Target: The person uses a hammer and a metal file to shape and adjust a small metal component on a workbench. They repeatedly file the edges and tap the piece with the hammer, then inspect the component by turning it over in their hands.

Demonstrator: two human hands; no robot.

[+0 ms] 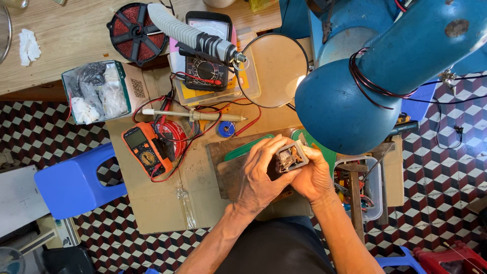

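In the head view, just right of the centre of the frame, both hands are closed around a small grey box-shaped part [290, 156] with copper-coloured insides. The left hand [258, 175] wraps it from the left with bent fingers; the right hand [314, 177] grips it from the right. They are above a wooden board [223, 167]. To the left lies an orange multimeter [143, 150]. Higher, a soldering iron [193, 115] lies on cardboard. A blue lamp [355, 96] hangs at upper right.
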